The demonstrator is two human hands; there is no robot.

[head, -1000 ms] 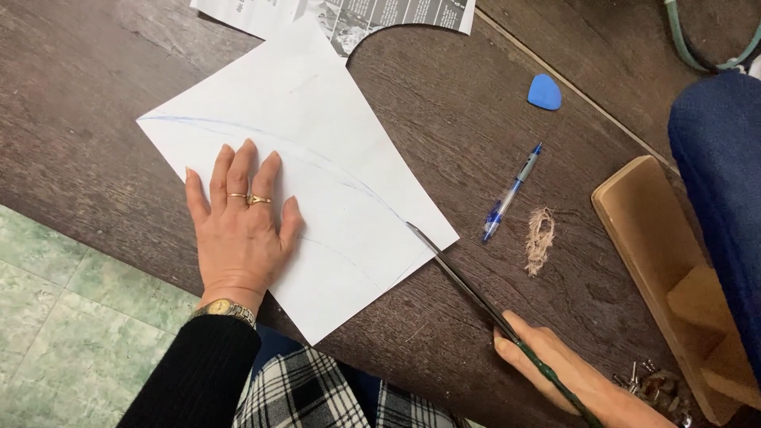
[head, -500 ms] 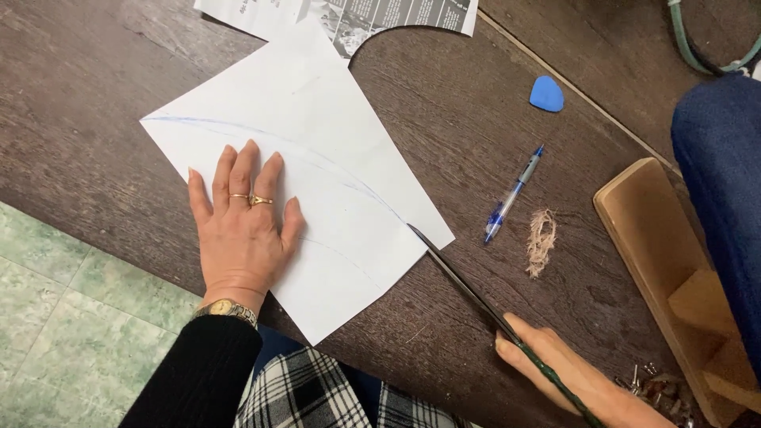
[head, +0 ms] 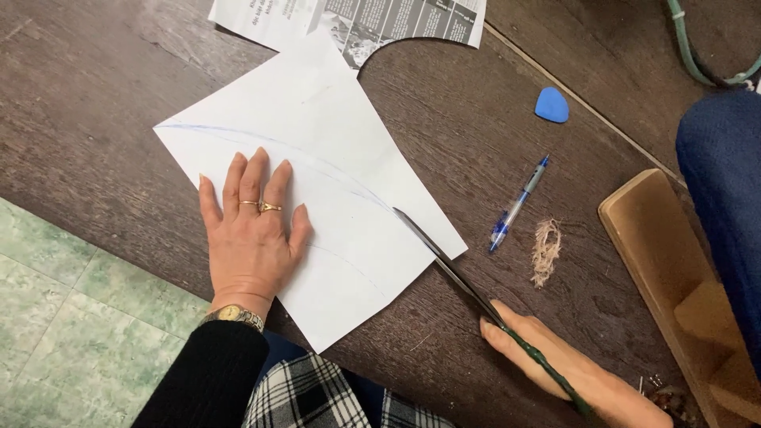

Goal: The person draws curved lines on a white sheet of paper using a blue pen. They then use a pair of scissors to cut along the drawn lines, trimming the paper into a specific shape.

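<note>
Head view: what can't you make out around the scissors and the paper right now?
- Right hand: cut off by the bottom edge, so its grip on the scissors is hidden.
- Scissor blades: too thin to tell how far open.
- Paper under the left hand: the drawn curve is covered there.
- Newspaper: cut off by the top edge.
- Wooden box: runs out of frame.

right hand (head: pixel 571 361) partly cut off, scissors (head: pixel 476 289) handles hidden
</note>
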